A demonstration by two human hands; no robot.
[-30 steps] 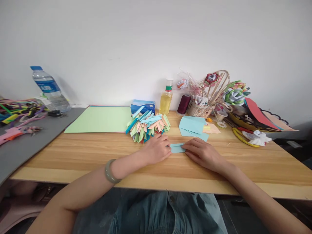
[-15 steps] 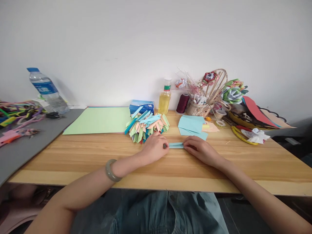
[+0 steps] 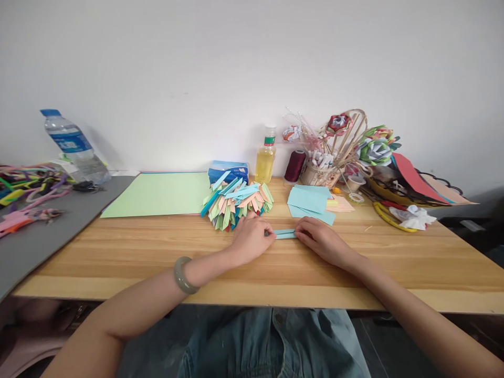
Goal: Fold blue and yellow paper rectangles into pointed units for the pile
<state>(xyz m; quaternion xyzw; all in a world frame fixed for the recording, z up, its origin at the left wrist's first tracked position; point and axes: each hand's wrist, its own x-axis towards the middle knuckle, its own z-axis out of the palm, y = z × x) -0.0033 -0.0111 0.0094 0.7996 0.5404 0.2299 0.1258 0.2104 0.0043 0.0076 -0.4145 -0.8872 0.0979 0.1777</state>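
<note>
A narrow folded strip of light blue paper (image 3: 285, 233) lies low over the table between my hands. My left hand (image 3: 254, 237) pinches its left end, and my right hand (image 3: 317, 234) pinches the right end; both ends are partly hidden by fingers. Just behind my left hand sits a heap of folded paper pieces (image 3: 238, 202) in green, peach, blue and white. Light blue paper sheets (image 3: 309, 200) lie loosely stacked behind my right hand.
Green paper (image 3: 161, 194) lies at the back left. Along the wall stand a tissue pack (image 3: 228, 170), a bottle of yellow liquid (image 3: 265, 161), a dark red thread spool (image 3: 295, 166) and a basket (image 3: 317, 176) of sticks. A water bottle (image 3: 74, 147) leans at far left.
My left hand has shifted slightly to the right along the strip, its thumb and fingers closing nearer together. The right hand has moved barely leftward. The strip stays between them.
</note>
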